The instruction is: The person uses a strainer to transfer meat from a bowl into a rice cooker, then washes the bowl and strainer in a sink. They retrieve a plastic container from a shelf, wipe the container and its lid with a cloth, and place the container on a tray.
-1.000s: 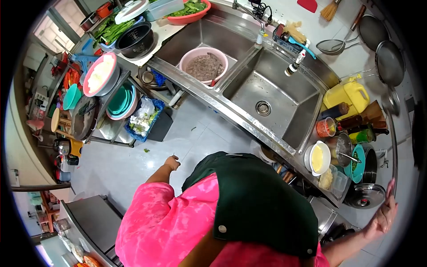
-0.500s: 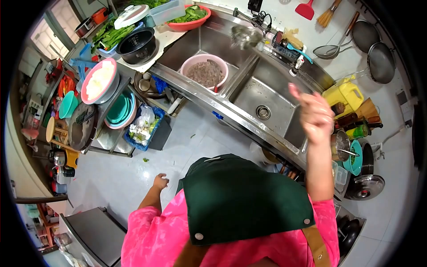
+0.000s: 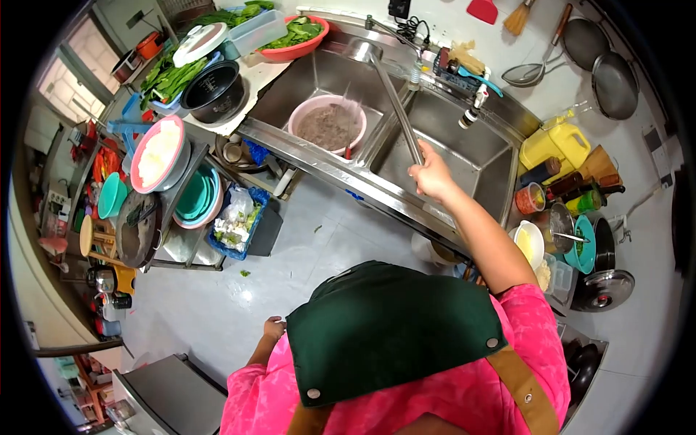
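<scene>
My right hand (image 3: 431, 172) is closed round the handle end of a long metal ladle (image 3: 397, 109). The ladle slants across the divider between the two sink basins, its bowl near the tap at the back. In the left sink basin stands a pink tub (image 3: 296, 130) with greyish-brown, soaked-looking contents. A faint blurred streak, perhaps water, shows above the tub's right side. Low at my left side, my left hand (image 3: 274, 328) hangs partly hidden by my body, fingers loosely apart with nothing seen in them.
Left of the sink are a black pot (image 3: 214, 90), leafy greens (image 3: 174, 76) and a red basin (image 3: 322, 29). A rack holds a pink-rimmed bowl (image 3: 174, 134), above a lined bin (image 3: 264, 217). At the right stand a yellow jug (image 3: 554, 148), bottles and a white bowl (image 3: 535, 243).
My right hand has moved left over the sink and now grips the ladle; before, it was raised at the right with no handle visible. The left hand has dropped slightly.
</scene>
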Demonstrator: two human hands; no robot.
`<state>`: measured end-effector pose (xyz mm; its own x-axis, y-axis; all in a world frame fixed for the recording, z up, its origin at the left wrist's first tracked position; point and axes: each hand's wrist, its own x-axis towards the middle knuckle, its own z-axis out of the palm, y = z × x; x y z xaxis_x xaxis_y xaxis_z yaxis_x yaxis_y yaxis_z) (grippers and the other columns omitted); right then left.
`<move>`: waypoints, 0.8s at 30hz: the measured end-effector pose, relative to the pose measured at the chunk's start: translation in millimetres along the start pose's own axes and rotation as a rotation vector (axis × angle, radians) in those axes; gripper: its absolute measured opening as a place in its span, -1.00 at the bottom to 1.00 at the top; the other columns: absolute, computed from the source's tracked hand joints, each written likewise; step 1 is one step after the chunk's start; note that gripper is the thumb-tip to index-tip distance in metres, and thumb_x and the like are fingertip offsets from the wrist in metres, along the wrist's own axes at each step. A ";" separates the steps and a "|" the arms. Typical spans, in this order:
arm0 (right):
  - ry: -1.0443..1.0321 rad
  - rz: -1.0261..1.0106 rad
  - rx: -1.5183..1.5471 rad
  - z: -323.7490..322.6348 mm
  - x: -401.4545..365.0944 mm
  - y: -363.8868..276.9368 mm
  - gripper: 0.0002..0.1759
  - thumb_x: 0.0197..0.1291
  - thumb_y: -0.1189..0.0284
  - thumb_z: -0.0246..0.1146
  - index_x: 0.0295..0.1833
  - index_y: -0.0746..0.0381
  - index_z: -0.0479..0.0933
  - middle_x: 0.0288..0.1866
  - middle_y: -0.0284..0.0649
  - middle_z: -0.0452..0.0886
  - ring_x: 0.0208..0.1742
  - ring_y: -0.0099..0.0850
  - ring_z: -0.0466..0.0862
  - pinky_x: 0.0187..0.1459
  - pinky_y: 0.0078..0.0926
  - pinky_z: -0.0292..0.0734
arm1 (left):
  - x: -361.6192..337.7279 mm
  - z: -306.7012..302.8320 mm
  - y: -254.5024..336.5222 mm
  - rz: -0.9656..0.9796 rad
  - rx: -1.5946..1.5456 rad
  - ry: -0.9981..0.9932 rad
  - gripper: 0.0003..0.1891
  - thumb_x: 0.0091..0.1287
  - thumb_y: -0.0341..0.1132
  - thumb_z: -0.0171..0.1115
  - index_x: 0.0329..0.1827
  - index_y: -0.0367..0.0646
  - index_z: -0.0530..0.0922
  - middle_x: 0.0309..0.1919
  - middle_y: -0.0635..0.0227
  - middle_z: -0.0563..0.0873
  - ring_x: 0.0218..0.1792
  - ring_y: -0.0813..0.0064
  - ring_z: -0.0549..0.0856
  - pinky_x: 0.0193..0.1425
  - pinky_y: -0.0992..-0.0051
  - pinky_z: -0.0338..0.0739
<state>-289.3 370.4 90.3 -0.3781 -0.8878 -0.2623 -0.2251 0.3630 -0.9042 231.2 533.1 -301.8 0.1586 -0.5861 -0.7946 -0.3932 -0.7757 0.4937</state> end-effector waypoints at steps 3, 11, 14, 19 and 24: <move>0.081 -0.275 -0.069 -17.0 -4.9 35.4 -0.29 -0.08 0.64 0.03 0.28 0.17 0.03 -0.41 -0.22 0.39 -0.53 -0.56 0.37 -0.51 -0.62 0.30 | 10.5 12.2 21.7 0.093 0.044 -0.044 -0.66 -0.03 -0.52 0.12 -0.12 -0.29 0.40 -0.65 0.26 0.53 -0.72 0.48 0.47 -0.68 0.52 0.33; 0.574 -0.469 0.280 -153.3 -131.0 70.5 -0.31 0.09 0.65 -0.01 0.32 0.17 -0.12 -0.36 -0.32 0.38 -0.57 -0.69 0.34 -0.56 -0.74 0.30 | 54.1 41.1 82.1 0.644 0.595 0.008 -0.65 -0.09 -0.38 0.26 -0.20 -0.30 0.51 -0.41 0.12 0.63 -0.40 0.34 0.62 -0.31 0.44 0.50; 0.965 -0.551 0.331 -225.6 -172.5 115.1 -0.33 0.13 0.61 0.00 0.32 0.22 -0.13 -0.37 -0.36 0.37 -0.57 -0.70 0.33 -0.60 -0.77 0.27 | 100.8 61.3 111.8 0.678 0.676 -0.138 -0.62 -0.11 -0.27 0.29 -0.23 -0.30 0.53 -0.38 0.11 0.63 -0.32 0.33 0.61 -0.22 0.42 0.48; 1.483 -0.285 -0.102 -330.5 -272.5 201.9 -0.44 0.18 0.52 -0.01 0.30 0.22 0.02 -0.57 -0.50 0.24 -0.68 -0.74 0.21 -0.68 -0.75 0.13 | 84.4 129.8 188.2 0.641 0.876 -0.285 -0.62 -0.10 -0.27 0.27 -0.22 -0.29 0.52 -0.45 0.14 0.63 -0.39 0.34 0.61 -0.29 0.43 0.48; 1.425 -0.022 0.070 -382.9 -319.9 255.0 -0.54 0.13 0.45 0.06 0.16 0.34 0.24 -0.48 -0.36 0.41 -0.52 -0.61 0.36 -0.44 -0.72 0.32 | 52.0 165.9 220.9 0.709 1.001 -0.322 -0.63 -0.08 -0.26 0.26 -0.21 -0.29 0.51 -0.52 0.17 0.62 -0.47 0.35 0.61 -0.36 0.43 0.49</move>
<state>-569.6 855.4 72.8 -0.9489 0.1604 0.2717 -0.2150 0.3015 -0.9289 2.4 370.1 -292.7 -0.5383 -0.6064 -0.5852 -0.8339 0.2826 0.4741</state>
